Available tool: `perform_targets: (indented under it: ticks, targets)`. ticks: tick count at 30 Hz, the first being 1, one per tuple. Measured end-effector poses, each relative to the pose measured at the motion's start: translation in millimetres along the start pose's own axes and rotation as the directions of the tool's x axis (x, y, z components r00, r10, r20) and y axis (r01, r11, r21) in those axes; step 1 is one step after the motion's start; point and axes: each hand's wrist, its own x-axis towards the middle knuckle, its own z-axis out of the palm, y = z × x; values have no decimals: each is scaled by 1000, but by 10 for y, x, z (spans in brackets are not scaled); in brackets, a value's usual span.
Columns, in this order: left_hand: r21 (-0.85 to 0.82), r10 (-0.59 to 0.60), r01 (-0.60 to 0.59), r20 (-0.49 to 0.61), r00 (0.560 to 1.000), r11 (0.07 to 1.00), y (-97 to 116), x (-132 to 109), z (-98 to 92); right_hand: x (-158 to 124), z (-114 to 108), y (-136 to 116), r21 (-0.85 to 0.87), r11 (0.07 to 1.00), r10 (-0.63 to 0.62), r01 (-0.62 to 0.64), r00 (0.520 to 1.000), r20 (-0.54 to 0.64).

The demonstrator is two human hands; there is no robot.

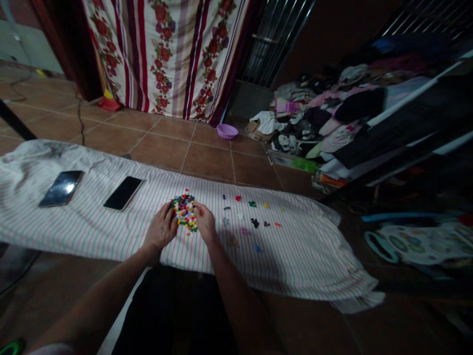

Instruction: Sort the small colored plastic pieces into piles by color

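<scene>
our right hand (204, 222) is touching the right edge of the mixed pile (186, 215) — whether its fingertips are gripping anything, we cannot tell. our left hand (161, 228) is resting unclenched at the pile's left edge. the pile is running lengthwise away from us — single-colour clusters (254, 223) are lying right of it, nearer our right hand.

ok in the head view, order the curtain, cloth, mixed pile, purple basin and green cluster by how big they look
1. Cloth
2. Curtain
3. Mixed pile, partly covered by the hands
4. Purple basin
5. Green cluster
</scene>
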Motion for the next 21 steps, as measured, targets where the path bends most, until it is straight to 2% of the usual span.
perform_targets:
  ticks: [4,9,14,21]
  targets:
    - [-9,19,-19,-2,1000,1000,-9,10,-24,-26,-81,56,-35,999,3,-3,1000,-19]
    - [-72,-14,18,50,999,997,-12,10,-34,-62,-285,161,35,999,-12,14,998,-60]
    - [-98,-35,43,81,996,994,-21,11,-55,-125,-710,286,4,999,-32,33,988,-151]
    - [-65,18,-14,50,999,998,-32,10,-62,-201,-1354,513,-7,999,48,-53,939,-339]
